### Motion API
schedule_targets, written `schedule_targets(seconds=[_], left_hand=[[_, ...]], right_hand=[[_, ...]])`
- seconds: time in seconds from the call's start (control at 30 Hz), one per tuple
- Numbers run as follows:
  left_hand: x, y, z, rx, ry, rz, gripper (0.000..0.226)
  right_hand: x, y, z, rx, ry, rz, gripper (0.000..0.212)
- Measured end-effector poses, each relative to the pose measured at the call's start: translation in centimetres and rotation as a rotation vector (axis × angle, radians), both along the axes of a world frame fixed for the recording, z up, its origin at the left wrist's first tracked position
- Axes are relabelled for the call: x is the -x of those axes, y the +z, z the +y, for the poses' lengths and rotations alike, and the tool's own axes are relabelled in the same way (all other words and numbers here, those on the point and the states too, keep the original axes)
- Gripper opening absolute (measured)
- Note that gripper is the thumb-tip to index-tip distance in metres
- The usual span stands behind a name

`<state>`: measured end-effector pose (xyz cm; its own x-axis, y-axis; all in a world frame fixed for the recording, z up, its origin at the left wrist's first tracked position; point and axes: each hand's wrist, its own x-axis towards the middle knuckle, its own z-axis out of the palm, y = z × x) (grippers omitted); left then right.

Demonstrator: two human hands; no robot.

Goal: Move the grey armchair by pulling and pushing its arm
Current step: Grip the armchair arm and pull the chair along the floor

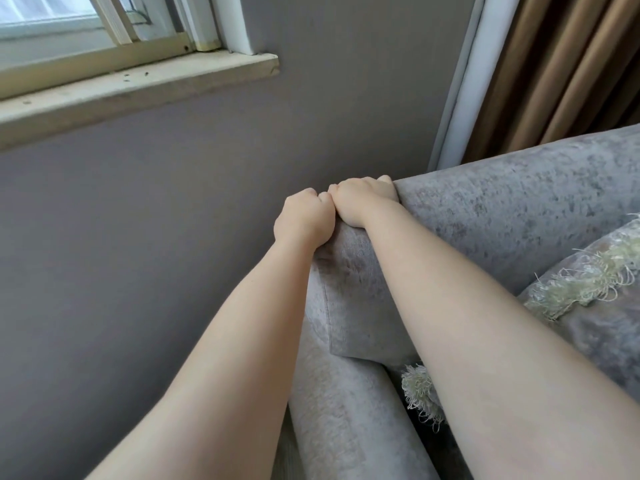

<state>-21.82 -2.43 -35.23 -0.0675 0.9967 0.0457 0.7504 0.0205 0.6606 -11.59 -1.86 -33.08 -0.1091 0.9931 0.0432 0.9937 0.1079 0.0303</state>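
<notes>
Both arms are bare and stretched out straight ahead, forearms coming in from the bottom corners and closing in toward each other. The left hand (303, 220) and right hand (360, 199) sit side by side with knuckles touching, the right a little further out. Backs of both hands face up. The fingers (308, 195) are curled over the top edge of the armchair (502, 216) and grip it, tips hidden on the far side. Wrists look pretty much straight.

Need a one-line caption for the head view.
Side by side, left hand and right hand grip the top edge of the grey armchair near a grey wall and window sill.
</notes>
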Motion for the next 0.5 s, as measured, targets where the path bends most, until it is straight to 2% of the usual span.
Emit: schedule_targets(seconds=[0.5], left_hand=[[1.0,1.6,-3.8,-0.042,-0.013,-0.021,0.028]], right_hand=[[0.9,1.2,-3.1,-0.027,-0.018,0.04,0.039]])
